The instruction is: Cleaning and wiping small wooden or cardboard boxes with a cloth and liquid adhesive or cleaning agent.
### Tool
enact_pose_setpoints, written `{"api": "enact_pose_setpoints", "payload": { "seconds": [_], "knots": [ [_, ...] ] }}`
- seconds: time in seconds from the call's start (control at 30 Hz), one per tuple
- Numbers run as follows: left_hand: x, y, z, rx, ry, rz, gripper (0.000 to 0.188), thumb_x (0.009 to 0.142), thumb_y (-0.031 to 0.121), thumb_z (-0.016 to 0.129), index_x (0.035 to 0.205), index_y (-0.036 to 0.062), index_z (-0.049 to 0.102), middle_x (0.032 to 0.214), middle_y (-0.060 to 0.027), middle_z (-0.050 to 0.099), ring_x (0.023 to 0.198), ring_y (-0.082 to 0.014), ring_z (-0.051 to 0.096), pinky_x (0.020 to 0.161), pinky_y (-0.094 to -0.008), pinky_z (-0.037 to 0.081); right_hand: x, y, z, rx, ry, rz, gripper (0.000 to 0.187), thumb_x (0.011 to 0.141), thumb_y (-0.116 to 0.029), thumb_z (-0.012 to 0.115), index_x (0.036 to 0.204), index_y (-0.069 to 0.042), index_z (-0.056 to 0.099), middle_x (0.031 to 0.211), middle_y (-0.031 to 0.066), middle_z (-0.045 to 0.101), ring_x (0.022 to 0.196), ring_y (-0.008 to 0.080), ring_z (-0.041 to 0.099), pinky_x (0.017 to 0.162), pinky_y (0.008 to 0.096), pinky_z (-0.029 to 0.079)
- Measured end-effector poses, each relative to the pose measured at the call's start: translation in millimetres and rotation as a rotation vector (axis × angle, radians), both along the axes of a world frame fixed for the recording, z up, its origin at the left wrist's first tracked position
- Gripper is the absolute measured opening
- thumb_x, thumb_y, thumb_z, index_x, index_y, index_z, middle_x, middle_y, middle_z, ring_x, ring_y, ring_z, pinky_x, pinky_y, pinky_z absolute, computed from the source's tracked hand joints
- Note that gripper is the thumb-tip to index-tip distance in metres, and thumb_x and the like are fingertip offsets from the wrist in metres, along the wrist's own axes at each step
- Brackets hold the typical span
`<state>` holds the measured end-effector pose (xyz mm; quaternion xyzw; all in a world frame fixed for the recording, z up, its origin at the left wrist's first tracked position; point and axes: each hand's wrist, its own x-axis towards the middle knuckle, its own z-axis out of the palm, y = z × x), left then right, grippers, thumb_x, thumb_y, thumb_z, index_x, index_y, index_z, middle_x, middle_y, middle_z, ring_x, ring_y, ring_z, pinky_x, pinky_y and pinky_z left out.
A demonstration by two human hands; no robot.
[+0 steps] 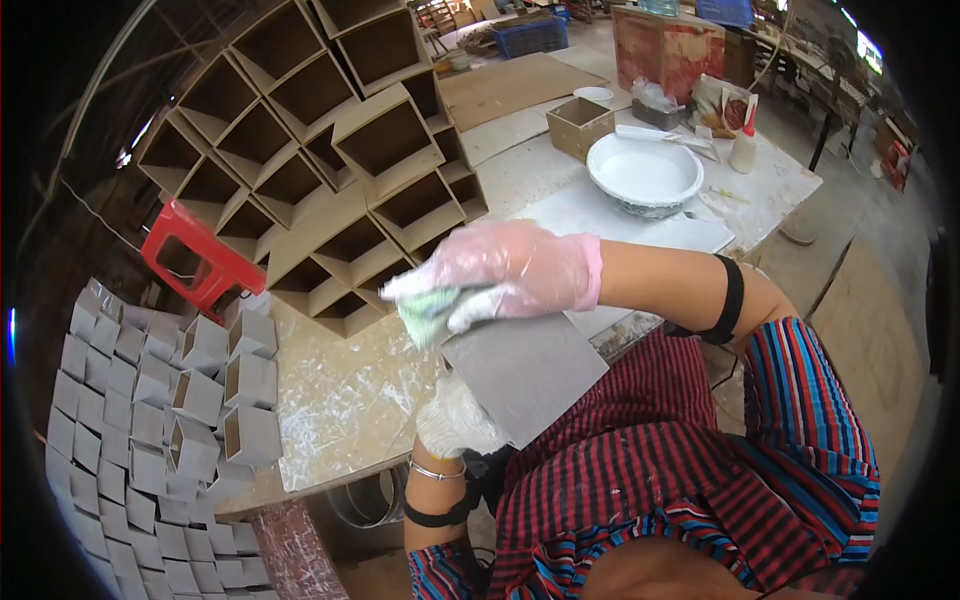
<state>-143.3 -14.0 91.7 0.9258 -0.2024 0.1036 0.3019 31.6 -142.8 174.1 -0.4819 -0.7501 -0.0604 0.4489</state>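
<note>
My right hand (515,268), in a thin pinkish plastic glove, is closed around a pale green sponge (428,318). It holds the sponge at the far edge of a grey-coated box (530,375) in front of my body. My left hand (457,418), in a white knitted glove, grips that box from its left side; some of its fingers are hidden by the box. One flat grey face of the box is turned up toward me.
Bare brown boxes (385,145) are stacked at the far left of the table (340,400). Several grey boxes (200,450) pile up at left, near a red stool (190,255). A white bowl (645,170), a brown box (580,127) and a red-tipped bottle (743,148) stand at right.
</note>
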Motion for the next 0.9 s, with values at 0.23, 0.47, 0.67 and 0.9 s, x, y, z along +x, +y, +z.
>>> {"api": "enact_pose_setpoints", "payload": {
  "seconds": [0.23, 0.47, 0.67, 0.9],
  "knots": [
    [5.4, -23.8, 24.1, 0.327, -0.218, 0.067, 0.049, 0.073, 0.024, 0.067, 0.119, 0.0093, 0.060, 0.123, -0.0128, 0.057, 0.118, -0.0329, 0.051, 0.100, -0.0417, 0.039, 29.6, -14.8, -6.5, -0.077, 0.425, -0.200, 0.045, 0.083, -0.007, 0.059, 0.128, -0.009, 0.054, 0.111, 0.0111, 0.064, 0.099, 0.0213, 0.061, 0.091, 0.0312, 0.046],
    [25.9, 8.6, 2.4, 0.033, -0.085, 0.005, 0.049, 0.088, 0.020, 0.055, 0.135, 0.0119, 0.044, 0.137, -0.0068, 0.048, 0.124, -0.0230, 0.047, 0.106, -0.0374, 0.034, 19.9, -41.9, 6.9, -0.047, 0.505, -0.409, 0.047, 0.082, -0.009, 0.061, 0.128, -0.012, 0.055, 0.113, 0.0098, 0.064, 0.103, 0.0186, 0.060, 0.093, 0.0297, 0.044],
    [23.5, -5.9, 29.3, 0.372, -0.306, -0.102, 0.050, 0.079, 0.015, 0.062, 0.127, 0.0089, 0.053, 0.129, -0.0119, 0.053, 0.123, -0.0314, 0.047, 0.106, -0.0422, 0.034, 3.2, -28.3, 23.3, -0.058, 0.042, -0.173, 0.052, 0.082, -0.010, 0.065, 0.132, -0.010, 0.052, 0.102, 0.0104, 0.062, 0.095, 0.0240, 0.057, 0.089, 0.0344, 0.044],
    [-18.0, 29.2, 38.9, -0.139, -0.232, 0.257, 0.050, 0.077, 0.020, 0.068, 0.123, 0.0067, 0.054, 0.118, -0.0113, 0.061, 0.110, -0.0287, 0.058, 0.096, -0.0417, 0.044, 1.1, -36.6, 5.0, -0.039, 0.503, -0.445, 0.048, 0.081, -0.007, 0.056, 0.129, -0.006, 0.053, 0.115, 0.0132, 0.064, 0.105, 0.0195, 0.060, 0.092, 0.0299, 0.047]
  ]
}}
